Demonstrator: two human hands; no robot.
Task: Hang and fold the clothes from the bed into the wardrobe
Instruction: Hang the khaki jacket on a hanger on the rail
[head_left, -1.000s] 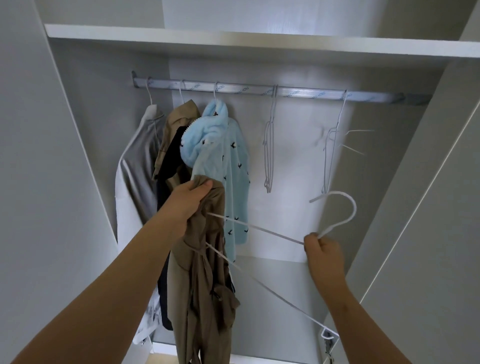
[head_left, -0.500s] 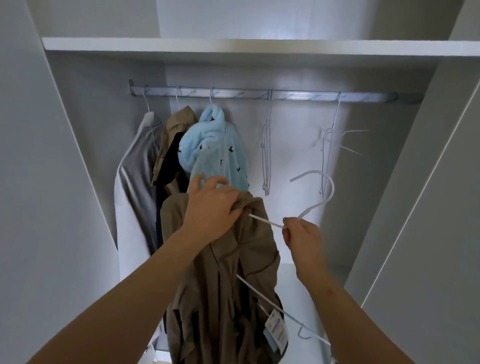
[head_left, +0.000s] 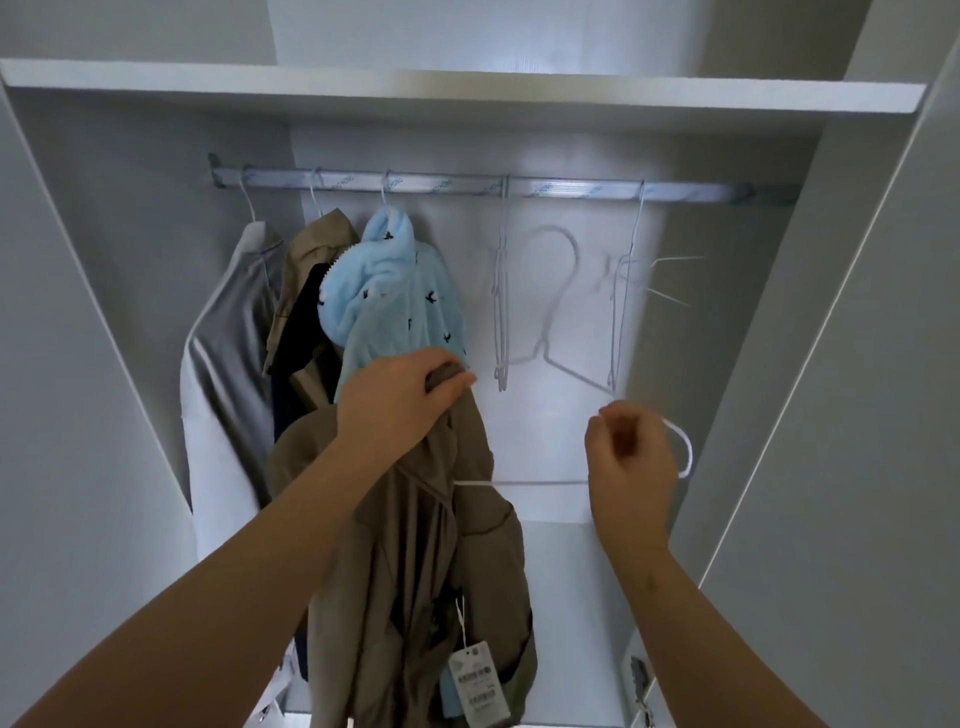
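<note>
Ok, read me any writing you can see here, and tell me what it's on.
"HONG", repeated along the wardrobe rail; the letters before it are blurred.
Price tag on the brown coat: barcodes and print, too small to read.

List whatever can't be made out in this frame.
Head view throughout:
- Price tag print: too small to read.
- White hanger: far end hidden inside the khaki coat that the left hand grips.
- Right hand: motion-blurred, so which fingers pinch the hanger is unclear.
- Coat's hem: cut off by the bottom edge.
- Dark garment on the rail: mostly covered by neighbouring clothes.
</note>
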